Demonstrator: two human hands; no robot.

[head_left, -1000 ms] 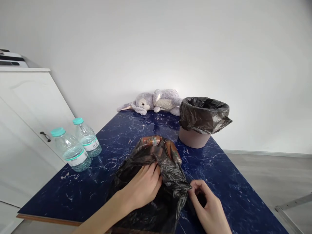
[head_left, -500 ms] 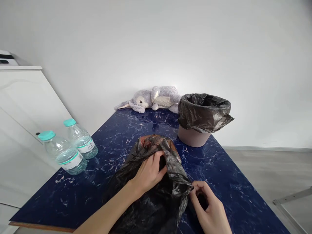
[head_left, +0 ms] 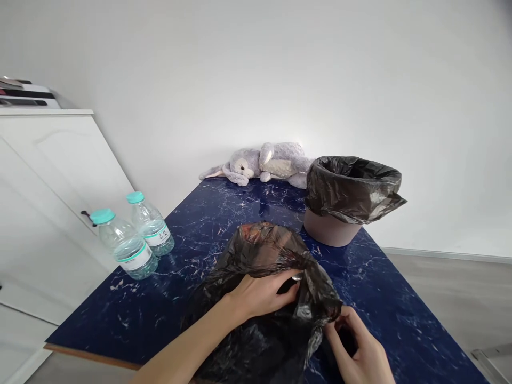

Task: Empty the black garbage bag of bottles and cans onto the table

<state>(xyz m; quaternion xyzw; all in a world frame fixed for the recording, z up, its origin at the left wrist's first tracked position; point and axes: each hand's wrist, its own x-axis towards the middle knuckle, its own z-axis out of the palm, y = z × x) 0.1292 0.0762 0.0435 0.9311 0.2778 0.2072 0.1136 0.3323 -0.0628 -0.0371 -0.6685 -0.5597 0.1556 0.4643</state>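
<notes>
A thin black plastic bag (head_left: 256, 341) lies crumpled at the front of the blue marbled table (head_left: 192, 229). Through its far part something reddish-brown shows, too veiled to name. My left hand (head_left: 266, 296) is closed on a gathered fold of the bag near its middle, with a small shiny patch by the fingertips. Lower and to the right, my right hand (head_left: 360, 344) pinches the bag's right edge between thumb and fingers.
Two clear water bottles (head_left: 138, 261) with teal caps stand at the left. A mauve bin (head_left: 332, 229) wearing a black liner (head_left: 352, 194) stands at the right. Behind lies a grey plush rabbit (head_left: 256, 162) against the wall. A white cabinet (head_left: 60, 176) is beyond the left edge.
My left hand has moved right and slightly down along the bag, drawing its folds together over the reddish-brown thing. My right hand keeps its pinch. The whole view has shifted a little leftward.
</notes>
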